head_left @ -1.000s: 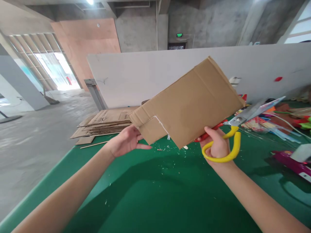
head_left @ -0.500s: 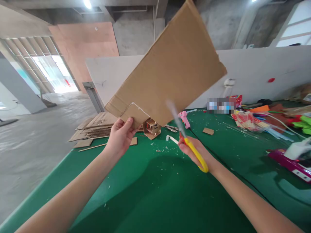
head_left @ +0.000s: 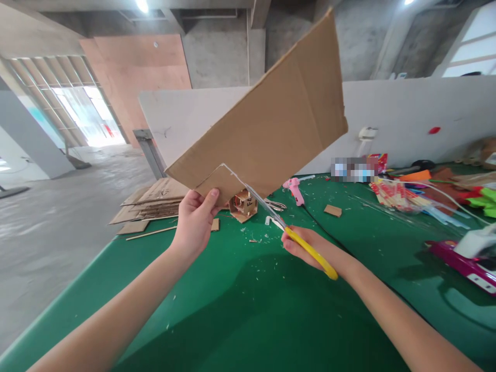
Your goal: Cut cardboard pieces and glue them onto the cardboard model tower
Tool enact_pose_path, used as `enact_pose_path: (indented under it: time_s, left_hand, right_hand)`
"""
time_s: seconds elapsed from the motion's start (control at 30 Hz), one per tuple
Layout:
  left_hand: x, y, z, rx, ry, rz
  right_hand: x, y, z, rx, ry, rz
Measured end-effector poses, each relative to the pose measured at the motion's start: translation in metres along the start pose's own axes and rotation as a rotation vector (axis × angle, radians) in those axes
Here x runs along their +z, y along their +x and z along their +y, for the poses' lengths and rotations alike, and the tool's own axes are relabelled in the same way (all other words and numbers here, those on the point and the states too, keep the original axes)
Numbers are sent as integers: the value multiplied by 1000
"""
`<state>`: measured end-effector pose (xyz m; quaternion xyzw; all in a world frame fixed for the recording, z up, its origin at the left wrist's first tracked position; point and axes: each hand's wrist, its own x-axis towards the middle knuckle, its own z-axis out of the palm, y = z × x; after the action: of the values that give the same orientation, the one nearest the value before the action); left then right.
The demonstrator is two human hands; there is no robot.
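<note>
My left hand (head_left: 197,219) pinches the lower left part of a large brown cardboard sheet (head_left: 271,124), raised at a slant above the table. A cut line forms a corner in the sheet just above my thumb. Wrapped in my right hand (head_left: 310,248) are scissors (head_left: 308,250) with yellow handles; their blades point up and left, with the tips at the sheet's lower edge, by the end of the cut line. Behind the sheet, a small cardboard box model (head_left: 243,206) is partly covered.
Stacked cardboard (head_left: 155,201) lies at the green table's (head_left: 217,305) left back. Beyond my right hand is a pink glue gun (head_left: 295,192) with a black cord. A purple power strip (head_left: 463,266) and craft materials (head_left: 403,196) occupy the right side.
The cardboard sheet has tilted, its top corner moving right and down. The scissors have swung left, bringing their tips to the sheet's cut line.
</note>
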<state>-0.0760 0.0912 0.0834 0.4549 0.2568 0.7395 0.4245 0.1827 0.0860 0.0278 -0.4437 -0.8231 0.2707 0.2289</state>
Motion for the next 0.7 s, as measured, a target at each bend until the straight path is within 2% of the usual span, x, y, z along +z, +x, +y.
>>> enact_pose_path:
  time_s: [0.13,0.3,0.43,0.7]
  left_hand:
    - [4,-7,2,-77,1,-13]
    - [4,-15,-3,-172,32,-34]
    - [5,-19,-6,-215,31,-38]
    - [9,-23,-9,-260,-20,-14]
  right_hand:
    - [3,1,1,-47,15,50]
    - [4,1,4,-81,50,28]
    - [5,1,7,-82,61,69]
    - [5,0,10,-88,56,60]
